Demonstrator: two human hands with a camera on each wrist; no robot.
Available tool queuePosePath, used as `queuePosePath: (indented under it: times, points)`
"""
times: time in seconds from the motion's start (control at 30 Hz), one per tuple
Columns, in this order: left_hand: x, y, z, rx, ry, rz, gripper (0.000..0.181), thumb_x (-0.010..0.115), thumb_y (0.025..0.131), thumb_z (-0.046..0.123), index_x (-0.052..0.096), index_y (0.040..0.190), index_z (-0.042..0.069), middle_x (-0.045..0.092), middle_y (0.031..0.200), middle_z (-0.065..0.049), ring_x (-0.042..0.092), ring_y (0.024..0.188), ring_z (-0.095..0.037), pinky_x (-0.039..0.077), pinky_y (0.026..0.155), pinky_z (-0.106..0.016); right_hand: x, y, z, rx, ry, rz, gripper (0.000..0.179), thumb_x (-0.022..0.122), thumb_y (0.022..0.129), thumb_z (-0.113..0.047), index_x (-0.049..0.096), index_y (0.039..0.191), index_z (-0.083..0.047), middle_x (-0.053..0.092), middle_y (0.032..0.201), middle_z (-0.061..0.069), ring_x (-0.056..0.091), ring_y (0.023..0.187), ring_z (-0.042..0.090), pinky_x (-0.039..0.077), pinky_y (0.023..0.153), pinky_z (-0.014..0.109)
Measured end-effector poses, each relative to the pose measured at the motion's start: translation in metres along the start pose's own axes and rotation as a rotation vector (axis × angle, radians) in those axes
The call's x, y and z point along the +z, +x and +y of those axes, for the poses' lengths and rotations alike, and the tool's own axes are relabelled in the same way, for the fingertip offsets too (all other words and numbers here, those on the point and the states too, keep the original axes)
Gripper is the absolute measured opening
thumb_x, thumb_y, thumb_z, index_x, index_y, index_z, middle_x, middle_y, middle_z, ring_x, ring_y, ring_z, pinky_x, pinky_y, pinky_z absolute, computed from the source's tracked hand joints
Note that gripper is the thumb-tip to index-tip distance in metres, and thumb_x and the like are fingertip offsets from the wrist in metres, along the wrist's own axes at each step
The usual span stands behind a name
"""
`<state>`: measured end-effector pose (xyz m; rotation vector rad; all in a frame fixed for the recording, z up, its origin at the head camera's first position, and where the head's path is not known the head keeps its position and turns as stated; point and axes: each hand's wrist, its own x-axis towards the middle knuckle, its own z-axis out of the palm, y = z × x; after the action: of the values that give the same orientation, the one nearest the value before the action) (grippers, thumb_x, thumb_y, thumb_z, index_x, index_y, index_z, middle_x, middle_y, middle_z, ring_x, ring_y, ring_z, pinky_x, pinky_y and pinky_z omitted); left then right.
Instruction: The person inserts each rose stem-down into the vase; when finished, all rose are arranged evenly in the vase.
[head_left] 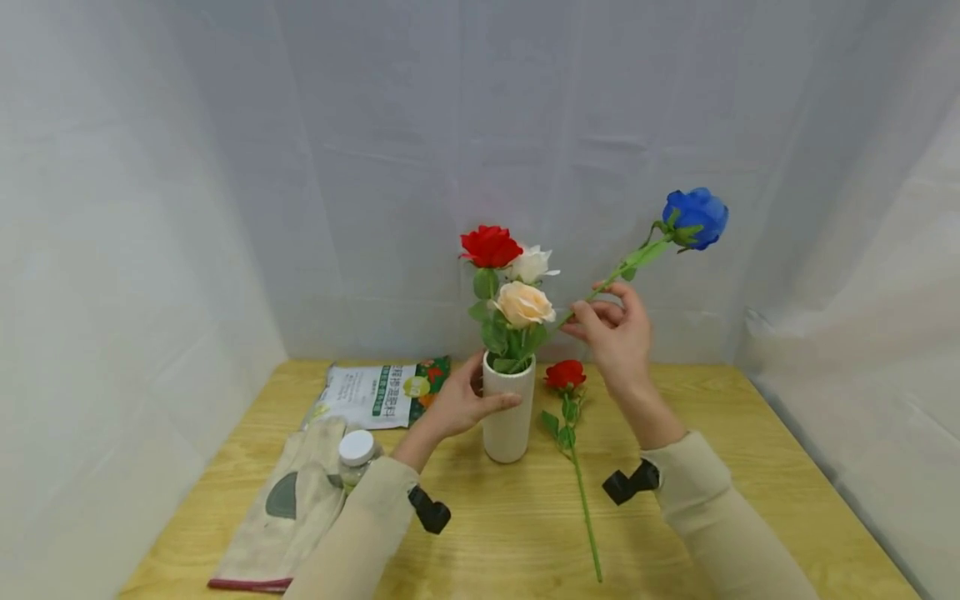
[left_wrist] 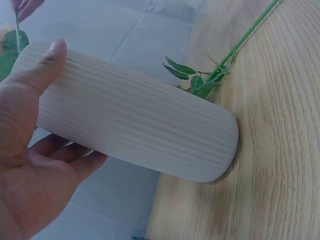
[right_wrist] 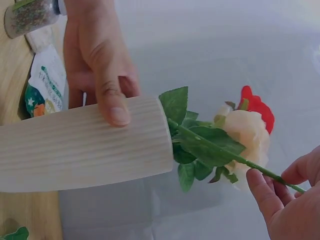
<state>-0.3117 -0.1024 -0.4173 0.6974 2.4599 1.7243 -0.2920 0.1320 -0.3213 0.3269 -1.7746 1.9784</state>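
Observation:
A white ribbed vase (head_left: 507, 421) stands upright on the table, with a red rose (head_left: 491, 247), a white rose (head_left: 531, 264) and a peach rose (head_left: 524, 305) in it. My left hand (head_left: 459, 398) grips the vase near its rim, thumb across the front and fingers curled behind, as the left wrist view shows. My right hand (head_left: 617, 333) pinches the green stem of a blue rose (head_left: 697, 218) between thumb and fingers. That stem slants down to the left, and in the right wrist view its lower end (right_wrist: 192, 134) reaches into the vase's mouth.
Right of the vase, another red rose (head_left: 566, 375) lies with its stem toward the table's front. To the left are a printed bag (head_left: 372, 394), a jar with a white lid (head_left: 357, 448) and pale work gloves (head_left: 288, 508). White sheeting (head_left: 375, 167) surrounds the table.

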Motion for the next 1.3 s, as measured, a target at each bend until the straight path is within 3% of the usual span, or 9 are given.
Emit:
queuePosePath:
  times: [0.17, 0.33, 0.5, 0.63, 0.73, 0.87, 1.0, 1.13, 1.3]
  points:
    - [0.0, 0.0, 0.0, 0.006, 0.0, 0.001, 0.083, 0.081, 0.096, 0.026, 0.034, 0.165, 0.026, 0.048, 0.162, -0.007, 0.053, 0.144, -0.033, 0.048, 0.116, -0.056, 0.005, -0.003, 0.007, -0.017, -0.044, -0.052, 0.025, 0.065, 0.098, 0.007, 0.059, 0.121, -0.002, 0.073, 0.086, 0.009, 0.073, 0.068, 0.011, 0.066, 0.073, 0.03]
    - [0.0, 0.0, 0.0, 0.021, 0.003, -0.006, 0.083, 0.081, 0.096, 0.026, 0.035, 0.164, 0.027, 0.049, 0.162, -0.006, 0.053, 0.144, -0.032, 0.048, 0.116, -0.056, 0.009, -0.009, 0.014, -0.018, -0.231, -0.102, 0.026, 0.067, 0.099, 0.0, 0.063, 0.125, 0.003, 0.074, 0.102, 0.03, 0.074, 0.074, 0.011, 0.063, 0.073, 0.023]
    - [0.001, -0.001, -0.001, 0.025, -0.005, -0.007, 0.082, 0.08, 0.097, 0.026, 0.035, 0.165, 0.027, 0.049, 0.162, -0.006, 0.053, 0.144, -0.033, 0.047, 0.116, -0.056, 0.014, -0.015, 0.019, -0.038, -0.451, -0.133, 0.025, 0.071, 0.099, -0.014, 0.073, 0.12, 0.001, 0.077, 0.109, 0.021, 0.075, 0.094, 0.027, 0.063, 0.085, 0.035]
    - [0.001, -0.001, -0.003, 0.034, -0.004, -0.009, 0.081, 0.079, 0.097, 0.027, 0.035, 0.164, 0.028, 0.049, 0.162, -0.005, 0.054, 0.144, -0.033, 0.048, 0.116, -0.056, 0.015, -0.02, 0.026, -0.041, -0.518, -0.176, 0.023, 0.072, 0.098, -0.015, 0.076, 0.115, 0.001, 0.078, 0.108, 0.02, 0.075, 0.097, 0.034, 0.064, 0.088, 0.048]
    - [0.001, -0.001, -0.003, 0.036, 0.0, -0.009, 0.082, 0.08, 0.096, 0.026, 0.035, 0.164, 0.029, 0.049, 0.161, -0.004, 0.054, 0.144, -0.032, 0.048, 0.115, -0.056, 0.015, -0.022, 0.03, -0.034, -0.535, -0.197, 0.023, 0.072, 0.098, -0.015, 0.077, 0.113, 0.001, 0.078, 0.107, 0.02, 0.076, 0.094, 0.035, 0.065, 0.082, 0.047]
    - [0.001, 0.0, -0.003, 0.037, 0.004, -0.003, 0.082, 0.081, 0.095, 0.025, 0.036, 0.164, 0.028, 0.05, 0.161, -0.005, 0.055, 0.143, -0.032, 0.049, 0.115, -0.056, 0.015, -0.021, 0.03, -0.039, -0.501, -0.16, 0.023, 0.072, 0.099, -0.018, 0.076, 0.112, 0.001, 0.077, 0.105, 0.019, 0.074, 0.092, 0.031, 0.063, 0.079, 0.035]
    - [0.002, 0.001, -0.002, 0.044, 0.008, 0.002, 0.082, 0.081, 0.095, 0.025, 0.036, 0.164, 0.027, 0.05, 0.161, -0.005, 0.055, 0.143, -0.033, 0.05, 0.114, -0.056, 0.015, -0.016, 0.028, -0.071, -0.413, -0.093, 0.021, 0.072, 0.101, -0.019, 0.074, 0.109, 0.0, 0.077, 0.101, 0.021, 0.071, 0.082, 0.017, 0.058, 0.074, 0.024]
    - [0.001, 0.001, -0.001, 0.046, 0.012, 0.002, 0.083, 0.081, 0.095, 0.024, 0.035, 0.164, 0.028, 0.05, 0.161, -0.005, 0.055, 0.143, -0.032, 0.049, 0.114, -0.056, 0.014, -0.013, 0.024, -0.101, -0.356, -0.048, 0.023, 0.071, 0.103, -0.023, 0.074, 0.108, -0.002, 0.077, 0.095, 0.024, 0.069, 0.069, 0.004, 0.057, 0.065, 0.021]
    - [0.001, 0.0, 0.0, 0.042, 0.012, -0.003, 0.083, 0.081, 0.096, 0.024, 0.035, 0.164, 0.029, 0.05, 0.161, -0.005, 0.055, 0.143, -0.032, 0.05, 0.114, -0.055, 0.015, -0.014, 0.019, -0.115, -0.432, -0.012, 0.025, 0.072, 0.102, -0.029, 0.076, 0.095, -0.005, 0.076, 0.084, 0.021, 0.071, 0.07, 0.017, 0.052, 0.059, 0.025]
